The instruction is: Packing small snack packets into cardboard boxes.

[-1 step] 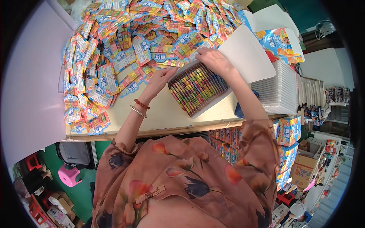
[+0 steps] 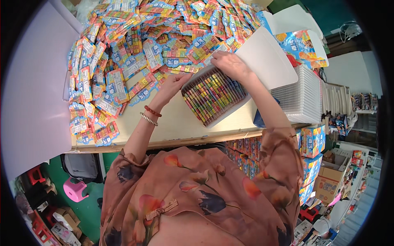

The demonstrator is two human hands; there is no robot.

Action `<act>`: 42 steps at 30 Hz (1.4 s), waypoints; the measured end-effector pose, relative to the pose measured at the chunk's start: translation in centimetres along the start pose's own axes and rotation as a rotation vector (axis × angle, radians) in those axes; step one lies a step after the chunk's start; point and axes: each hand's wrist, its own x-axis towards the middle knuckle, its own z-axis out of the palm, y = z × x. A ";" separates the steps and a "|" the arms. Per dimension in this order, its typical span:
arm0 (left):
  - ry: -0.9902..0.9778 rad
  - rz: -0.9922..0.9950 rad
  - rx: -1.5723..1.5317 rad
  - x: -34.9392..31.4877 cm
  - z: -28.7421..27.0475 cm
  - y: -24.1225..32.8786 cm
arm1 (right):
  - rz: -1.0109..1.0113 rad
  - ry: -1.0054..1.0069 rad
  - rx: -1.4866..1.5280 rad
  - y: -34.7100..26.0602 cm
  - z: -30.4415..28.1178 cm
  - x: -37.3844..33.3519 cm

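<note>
An open white cardboard box (image 2: pixel 224 119) sits tilted at an angle on the table in front of me. Rows of small candy packs (image 2: pixel 215 96) in yellow, green and pink fill it, standing on edge. The fingers of my left hand (image 2: pixel 174 86) are closed at the box's far left corner, pinching its edge. Over the far side, my right hand (image 2: pixel 232 65) has its fingers curled down on the rim beside the raised white lid (image 2: pixel 269 59). The fingertips of both hands are partly hidden.
A big heap of colourful blister-carded candy packs (image 2: pixel 152 53) covers the table's far and left parts. To the right stand a stack of clear plastic trays (image 2: pixel 299 96) and a printed blue box flap (image 2: pixel 301 47). Blue cartons (image 2: pixel 312 141) are stacked below the table edge (image 2: pixel 193 142).
</note>
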 end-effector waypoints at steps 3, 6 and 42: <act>-0.154 -0.107 -0.081 0.4 -0.4 0.6 | -0.061 0.057 -0.115 -0.1 1.3 -0.7; -0.197 -0.032 0.108 0.8 -0.3 0.6 | -0.137 0.127 -0.168 -0.1 2.1 -2.1; -0.053 0.138 0.319 -1.9 1.2 -2.1 | -0.119 -0.515 -0.068 4.1 -0.5 3.2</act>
